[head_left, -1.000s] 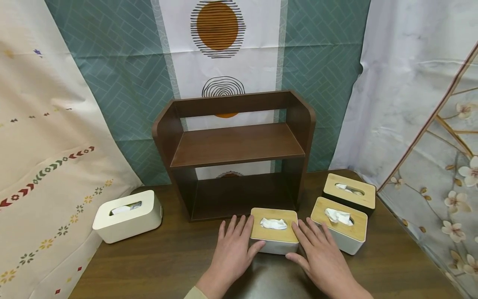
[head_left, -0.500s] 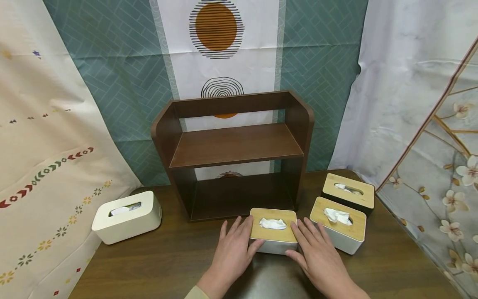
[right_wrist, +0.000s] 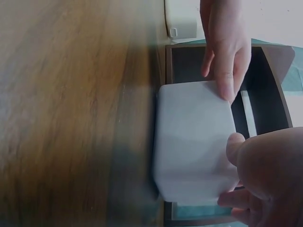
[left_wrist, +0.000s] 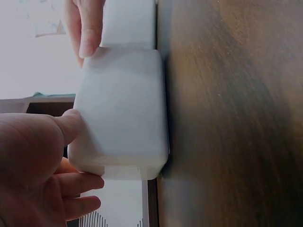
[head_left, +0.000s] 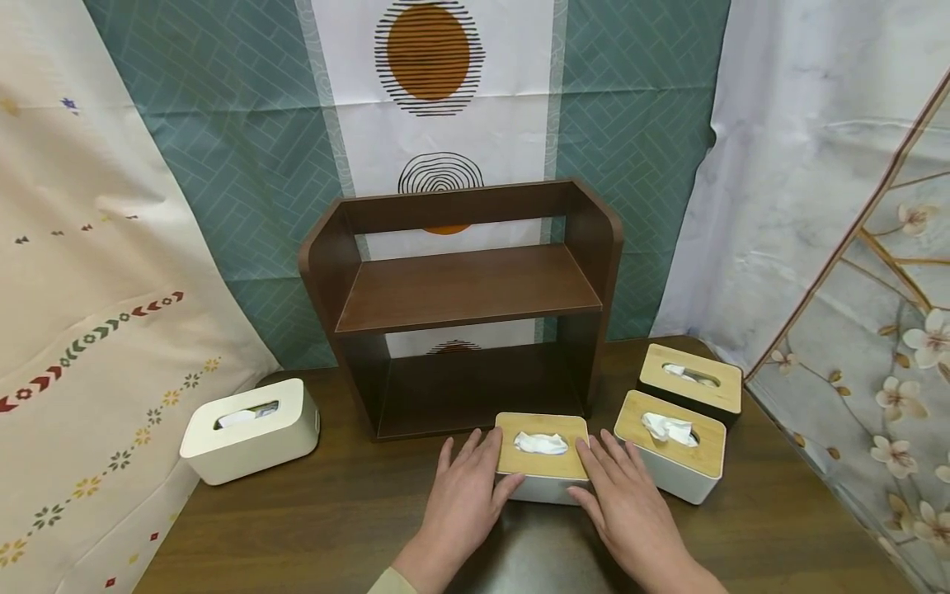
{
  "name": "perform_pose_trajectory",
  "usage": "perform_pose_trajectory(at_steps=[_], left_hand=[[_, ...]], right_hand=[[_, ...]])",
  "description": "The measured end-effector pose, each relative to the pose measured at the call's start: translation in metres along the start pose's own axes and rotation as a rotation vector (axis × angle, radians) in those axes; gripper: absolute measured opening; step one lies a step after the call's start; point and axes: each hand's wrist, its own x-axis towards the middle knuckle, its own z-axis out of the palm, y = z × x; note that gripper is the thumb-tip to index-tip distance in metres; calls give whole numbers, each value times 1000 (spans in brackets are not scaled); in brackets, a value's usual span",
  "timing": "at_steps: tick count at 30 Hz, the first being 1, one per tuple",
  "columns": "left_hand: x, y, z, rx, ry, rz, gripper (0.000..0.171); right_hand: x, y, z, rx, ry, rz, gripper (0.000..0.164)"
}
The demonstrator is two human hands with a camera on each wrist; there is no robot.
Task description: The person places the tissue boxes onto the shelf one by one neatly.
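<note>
A tissue box [head_left: 543,464] with a pale wood lid and a light grey body sits on the table, white tissue showing in its slot. In the head view my left hand [head_left: 466,505] lies along its left side and my right hand [head_left: 627,505] along its right, fingers mostly straight. Both thumbs touch the front upper edge. In the left wrist view the front of the box [left_wrist: 120,104] is plain, with my left thumb at its corner. The right wrist view shows the box front [right_wrist: 194,137] with both thumbs on its upper edge. The fingertips are partly hidden.
A dark brown two-tier shelf [head_left: 467,289] stands just behind the box. To the right are another grey tissue box [head_left: 690,474] with a wood lid and a black one [head_left: 723,388] behind it. A cream tissue box [head_left: 260,450] stands at left. Patterned cloths hang around the table [head_left: 319,528].
Both hands keep almost the same place on the tissue box. The whole head view has shifted slightly; the boxes and shelf have not visibly moved on the table.
</note>
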Motion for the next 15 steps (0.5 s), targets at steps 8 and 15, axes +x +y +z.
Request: perform_pose_trajectory(at_steps=[8, 15], left_hand=[[-1, 0, -1, 6, 50, 33, 68], [-1, -1, -2, -23, 95, 47, 67]], right_hand=[[4, -11, 0, 18, -27, 62, 66], [7, -17, 1, 18, -7, 76, 67]])
